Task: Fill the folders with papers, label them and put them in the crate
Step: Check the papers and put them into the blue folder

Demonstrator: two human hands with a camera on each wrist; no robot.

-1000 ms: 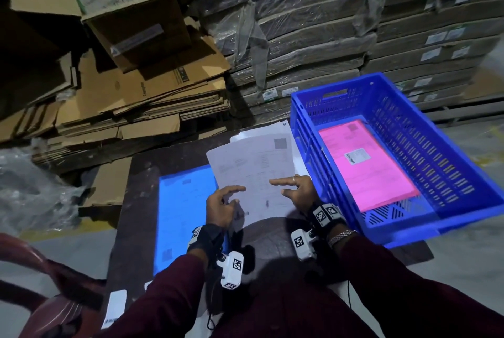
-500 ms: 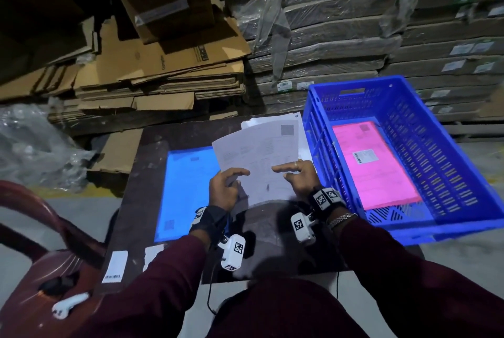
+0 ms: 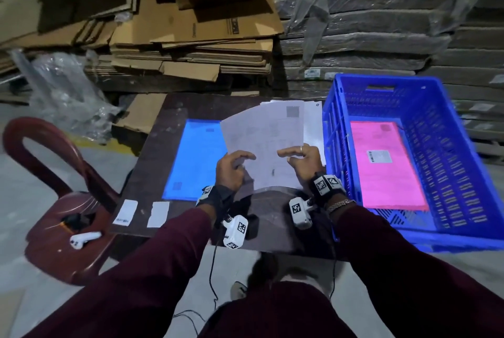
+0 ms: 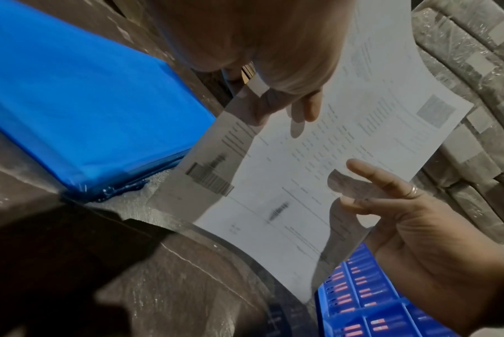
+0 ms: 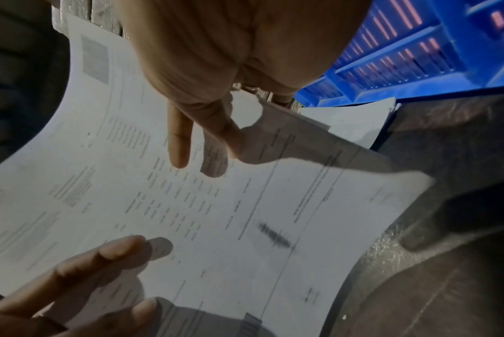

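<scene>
From the head view we record both hands raised over the dark table (image 3: 152, 168), holding a sheaf of printed papers (image 3: 261, 144) between them: the left hand (image 3: 230, 171) grips the sheaf's lower left edge with curled fingers, the right hand (image 3: 302, 163) pinches its lower right edge, a ring on one finger. A blue folder (image 3: 191, 160) lies flat on the table just left of the left hand, partly under the lifted sheets. More loose sheets (image 3: 313, 124) lie beyond the right hand. The blue crate (image 3: 463, 146) stands to the right of the right hand, a pink folder (image 3: 387, 168) bearing a white label (image 3: 379, 156) flat on its floor. Two white label strips (image 3: 125, 212) lie on the table, nearer us than the left hand. From the left wrist view we note fingertips (image 4: 308, 109) on the sheet's face, the blue folder to their left. From the right wrist view we see the thumb lying on the printed face, the sheet bowed, the crate wall to the right.
</scene>
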